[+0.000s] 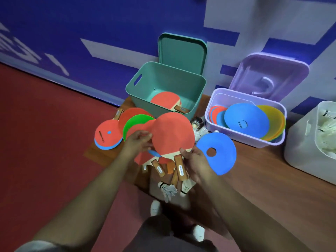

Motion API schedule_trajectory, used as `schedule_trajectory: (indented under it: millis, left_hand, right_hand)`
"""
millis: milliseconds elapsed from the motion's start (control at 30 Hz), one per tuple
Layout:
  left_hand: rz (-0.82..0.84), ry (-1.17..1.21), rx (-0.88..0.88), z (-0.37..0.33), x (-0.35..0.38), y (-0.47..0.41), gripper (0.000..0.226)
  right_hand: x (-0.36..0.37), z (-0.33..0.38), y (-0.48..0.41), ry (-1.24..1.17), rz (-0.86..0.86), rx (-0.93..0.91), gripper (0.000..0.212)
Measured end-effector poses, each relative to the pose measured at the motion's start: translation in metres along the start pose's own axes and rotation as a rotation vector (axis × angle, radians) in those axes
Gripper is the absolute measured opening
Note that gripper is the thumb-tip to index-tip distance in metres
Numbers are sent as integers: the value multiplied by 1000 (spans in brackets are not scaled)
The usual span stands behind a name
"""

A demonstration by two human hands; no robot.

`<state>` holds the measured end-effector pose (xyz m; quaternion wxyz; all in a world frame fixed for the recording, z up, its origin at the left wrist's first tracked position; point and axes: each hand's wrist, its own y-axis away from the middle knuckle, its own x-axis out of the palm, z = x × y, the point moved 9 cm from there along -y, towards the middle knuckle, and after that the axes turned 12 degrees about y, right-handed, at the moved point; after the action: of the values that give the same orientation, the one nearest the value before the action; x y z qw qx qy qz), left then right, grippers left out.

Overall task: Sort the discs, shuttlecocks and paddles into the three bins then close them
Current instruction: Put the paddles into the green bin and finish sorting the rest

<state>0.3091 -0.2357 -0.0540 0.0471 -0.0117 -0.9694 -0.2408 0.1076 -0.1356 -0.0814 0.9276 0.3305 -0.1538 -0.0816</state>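
Observation:
Both hands hold a fan of red paddles [172, 133] above the floor. My left hand [139, 140] grips the blades at their left edge. My right hand [195, 160] grips the wooden handles [179, 168] from the right. A green disc [135, 122] and red discs [108, 133] lie on the floor behind the paddles. A blue disc [217, 153] lies to the right of my right hand. Shuttlecocks [168, 190] lie below the handles and more shuttlecocks [199, 126] behind the paddles. The green bin [145, 88] holds one paddle [166, 100].
The purple bin [243, 137] holds several blue, red and yellow discs, its lid [269, 75] leaning on the wall behind. A white bin [309, 142] at the right edge holds shuttlecocks. The green lid [181, 50] leans on the blue wall. My shoes [156, 208] stand below.

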Motion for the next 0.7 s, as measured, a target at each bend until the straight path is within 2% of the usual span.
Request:
schedule_trajectory:
  millis: [167,300,467,600,700]
  left_hand:
    - [-224,-294,178,-33,-82,-38,23]
    - [-268,-507,259,-54,-122,-87,21]
    - [-40,-512,104,-42,-122,-148,36]
    - [163,-561,40,-30,-119,-181,22]
    - [225,-690,150,-42,-111,-186,12]
  right_hand:
    - [23,17,-21,48,-40,-67,21]
    - [44,31,-46,86,-133,-140,22]
    - [77,44,-67,52,-254,-191,24]
    - [93,81,-79,177,-382,-279,19]
    - [87,123,-91,254,-516,-311,14]
